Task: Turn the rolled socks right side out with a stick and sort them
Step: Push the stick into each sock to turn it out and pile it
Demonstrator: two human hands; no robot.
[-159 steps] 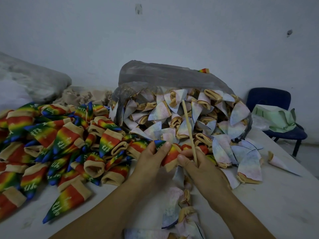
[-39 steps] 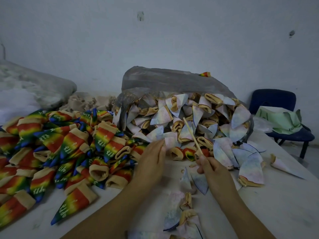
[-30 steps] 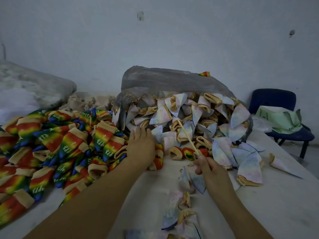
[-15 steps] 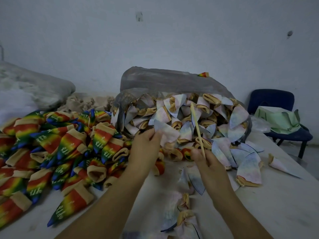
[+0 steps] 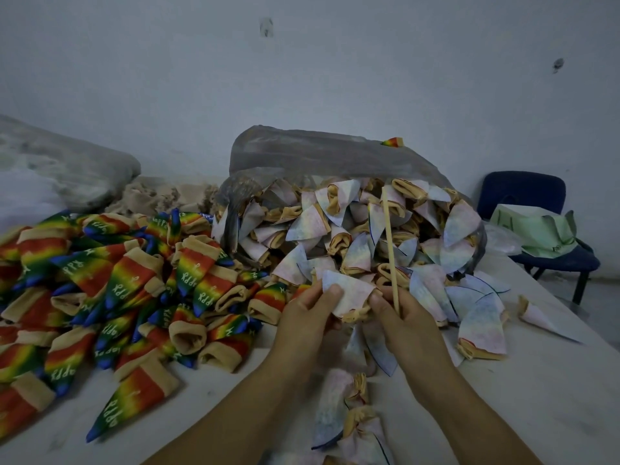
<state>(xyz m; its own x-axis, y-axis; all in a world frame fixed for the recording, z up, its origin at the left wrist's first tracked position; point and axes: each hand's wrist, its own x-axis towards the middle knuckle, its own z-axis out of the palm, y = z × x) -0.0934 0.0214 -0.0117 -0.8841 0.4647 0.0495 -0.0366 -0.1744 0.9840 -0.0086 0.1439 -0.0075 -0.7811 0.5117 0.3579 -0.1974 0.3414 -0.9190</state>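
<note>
Two hands met just in front of the bag's mouth, above the table. The left hand pinched a pale rolled sock between thumb and curled fingers. The right hand had its fingers closed round the lower end of the stick, with its thumb against the sock's tan cuff. The stick stood nearly upright, rising across the bag's opening. Its lower tip was hidden in the hand, so whether it had entered the cuff could not be told.

Pale socks, unturned, filled the bag and spilled in front of it and to its right. Rainbow socks, apparently turned, lay heaped to the bag's left.

Judged step: the start of one turning, a fresh sock being offered to the stick. The next move would call for the tip to go into the cuff opening and push the toe through while the left hand peeled the cuff back. The turned sock would then join the heap left of the bag.
</note>
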